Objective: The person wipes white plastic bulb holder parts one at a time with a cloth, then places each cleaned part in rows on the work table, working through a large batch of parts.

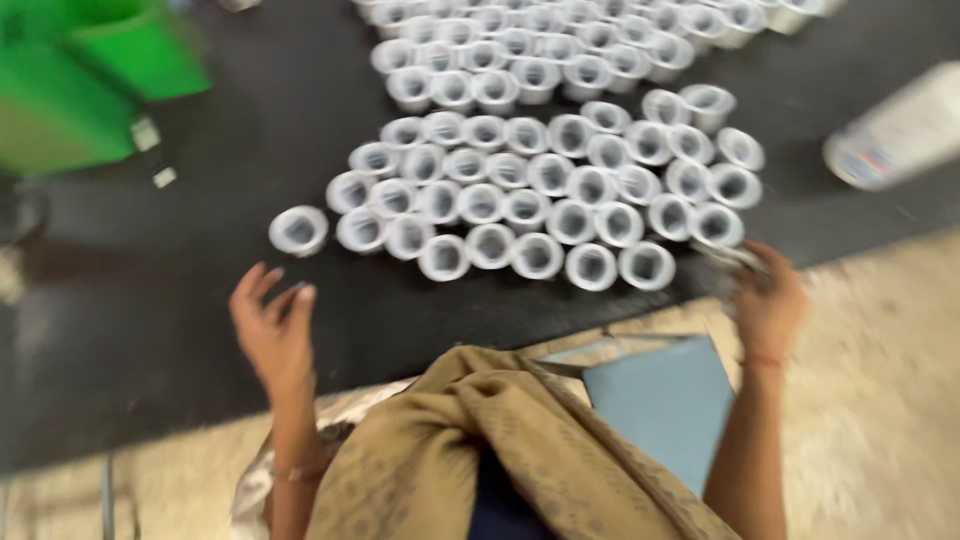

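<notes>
Several white cup-shaped rings [545, 195] stand packed mouth-up on a black mat [200, 260]. One ring [298, 230] stands apart at the left of the group. My left hand [275, 330] hovers over the mat just below that lone ring, fingers spread, holding nothing. My right hand [768, 300] is at the lower right corner of the cluster, fingers curled around a small pale ring-like piece [730, 257]; motion blur hides its exact shape.
A second cluster of the same rings [560, 45] fills the top. A green bin [90, 80] sits at top left, a white cylinder [895, 130] at right. A blue sheet [665, 400] and brown patterned cloth [480, 450] lie below, on a beige floor.
</notes>
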